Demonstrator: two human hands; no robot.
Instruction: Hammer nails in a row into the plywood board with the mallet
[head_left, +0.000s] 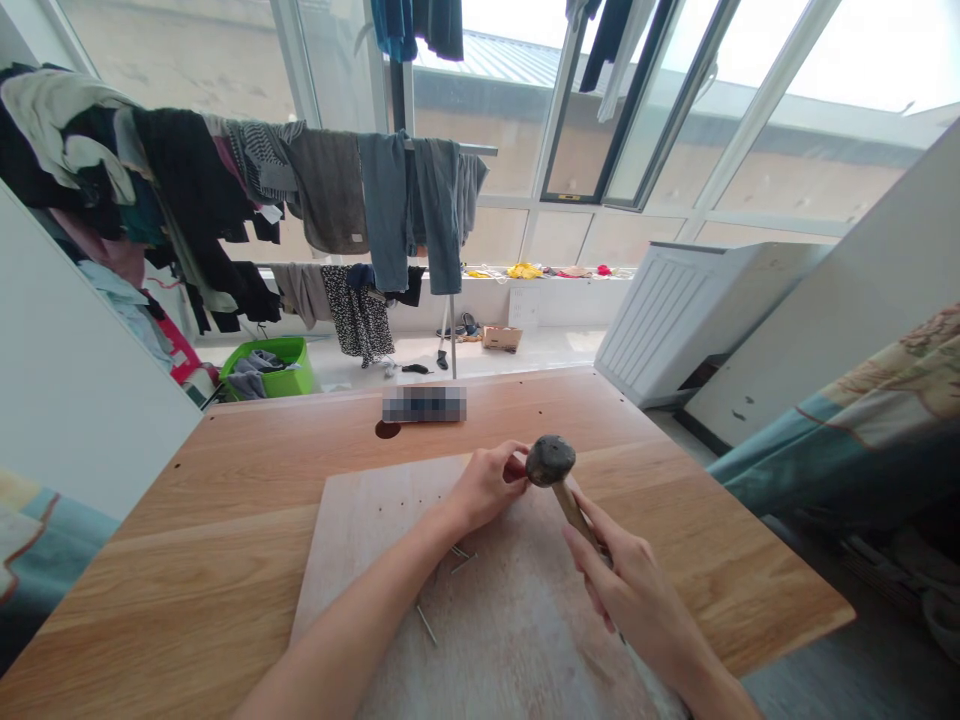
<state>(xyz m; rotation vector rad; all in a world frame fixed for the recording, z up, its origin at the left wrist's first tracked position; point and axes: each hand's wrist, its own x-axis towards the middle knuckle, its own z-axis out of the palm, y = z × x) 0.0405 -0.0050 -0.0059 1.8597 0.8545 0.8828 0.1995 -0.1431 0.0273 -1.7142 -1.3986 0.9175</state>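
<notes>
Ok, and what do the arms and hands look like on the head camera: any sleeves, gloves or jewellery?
The left forearm and right forearm are bare to the frame edge, with no sleeves in view. The left hand and right hand wear no gloves. No watch, bracelet or ring shows on the wrists or fingers, and no tape or markings either.
</notes>
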